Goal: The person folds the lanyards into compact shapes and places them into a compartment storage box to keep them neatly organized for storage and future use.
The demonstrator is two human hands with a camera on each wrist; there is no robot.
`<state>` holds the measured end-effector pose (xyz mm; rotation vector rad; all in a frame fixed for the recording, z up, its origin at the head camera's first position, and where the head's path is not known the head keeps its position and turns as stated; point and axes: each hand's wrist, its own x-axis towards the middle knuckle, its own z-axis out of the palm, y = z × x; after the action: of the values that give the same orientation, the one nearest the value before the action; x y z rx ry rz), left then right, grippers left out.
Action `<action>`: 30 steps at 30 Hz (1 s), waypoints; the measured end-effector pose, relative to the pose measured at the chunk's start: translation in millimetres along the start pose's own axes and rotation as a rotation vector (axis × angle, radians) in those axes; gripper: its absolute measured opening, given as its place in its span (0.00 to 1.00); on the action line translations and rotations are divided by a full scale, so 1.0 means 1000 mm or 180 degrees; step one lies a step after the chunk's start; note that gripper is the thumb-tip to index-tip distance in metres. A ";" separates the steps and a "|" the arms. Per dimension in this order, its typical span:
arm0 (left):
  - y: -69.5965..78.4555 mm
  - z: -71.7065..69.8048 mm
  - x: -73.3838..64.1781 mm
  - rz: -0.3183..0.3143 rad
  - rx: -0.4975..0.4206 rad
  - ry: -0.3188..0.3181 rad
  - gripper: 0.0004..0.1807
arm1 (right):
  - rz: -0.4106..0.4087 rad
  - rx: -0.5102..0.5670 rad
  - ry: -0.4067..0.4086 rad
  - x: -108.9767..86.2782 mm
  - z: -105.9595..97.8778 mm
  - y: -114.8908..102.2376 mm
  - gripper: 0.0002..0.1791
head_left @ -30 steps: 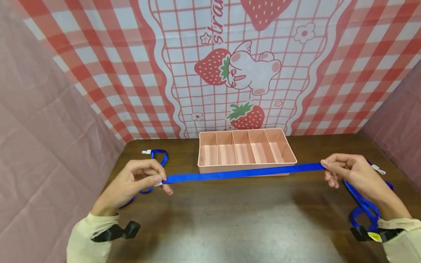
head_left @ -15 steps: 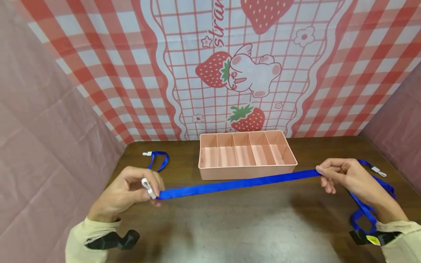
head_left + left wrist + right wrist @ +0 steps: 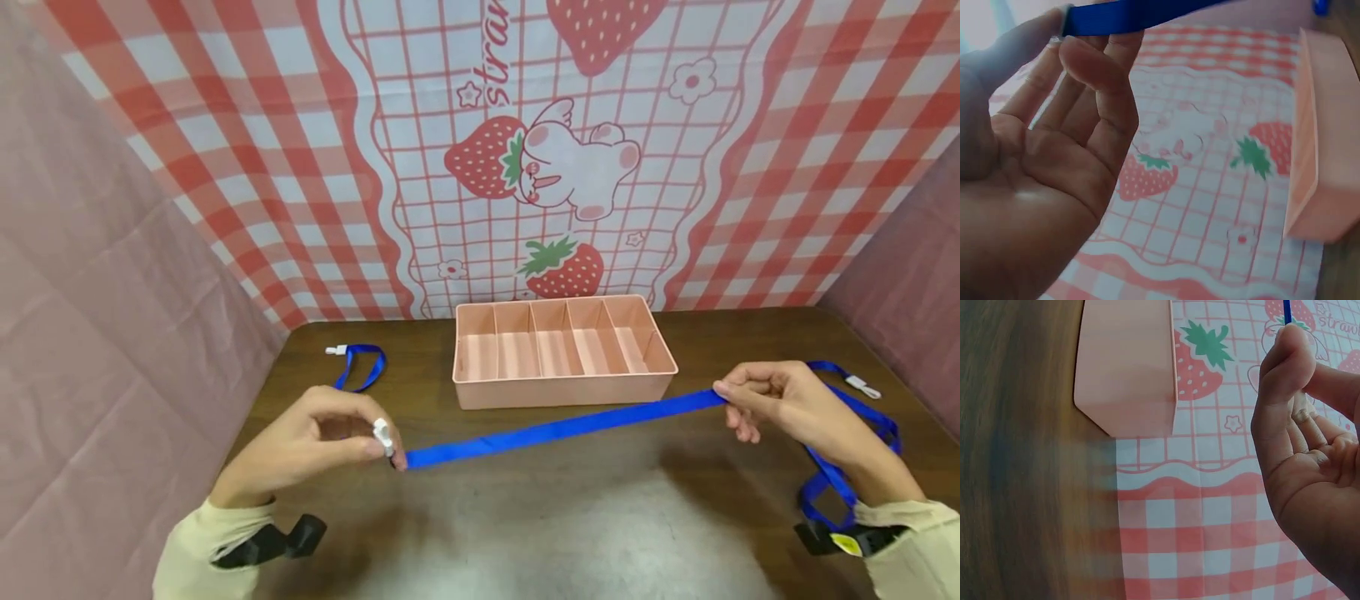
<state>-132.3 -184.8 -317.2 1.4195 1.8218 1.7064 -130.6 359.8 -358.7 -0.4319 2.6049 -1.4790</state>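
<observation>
A blue lanyard (image 3: pixel 562 429) is stretched above the table between both hands, sloping down toward the left. My left hand (image 3: pixel 315 442) pinches its end beside a white plastic clip (image 3: pixel 383 437). In the left wrist view the blue strap (image 3: pixel 1116 17) runs off from the fingertips of that hand. My right hand (image 3: pixel 787 408) pinches the other end between thumb and forefinger. Only a thin edge of the strap (image 3: pixel 1287 311) shows above the fingertips in the right wrist view. Behind the strap stands a pink box (image 3: pixel 562 392) with several compartments.
Another blue lanyard (image 3: pixel 367 367) with a white clip lies at the table's left, partly hidden by the left hand. More blue lanyard (image 3: pixel 825 479) lies at the right, partly behind the right wrist. A checked strawberry cloth (image 3: pixel 420 125) hangs behind the wooden table (image 3: pixel 570 517).
The stretched lanyard has come down toward me, below the pink box's front. My left hand dipped, then shifted right, and the white clip now shows at its fingertips. My right hand moved slightly left.
</observation>
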 end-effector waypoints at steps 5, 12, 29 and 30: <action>0.000 0.010 0.011 -0.0461 0.0573 0.0122 0.09 | -0.0030 -0.0044 0.0050 -0.003 -0.002 -0.006 0.13; 0.003 0.018 0.021 -0.0591 0.0946 0.0140 0.06 | -0.0245 -0.0242 0.0046 -0.004 0.016 -0.029 0.11; 0.015 0.032 0.038 -0.0390 0.1256 -0.0024 0.03 | -0.0787 -0.0396 0.0010 -0.010 0.054 -0.085 0.09; 0.015 0.033 0.038 -0.0381 0.1285 -0.0019 0.03 | -0.0825 -0.0373 -0.0004 -0.011 0.055 -0.087 0.09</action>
<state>-119.5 -137.7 -297.4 1.4150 2.2908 1.3246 -90.9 275.3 -313.4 -0.8101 2.7280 -1.3949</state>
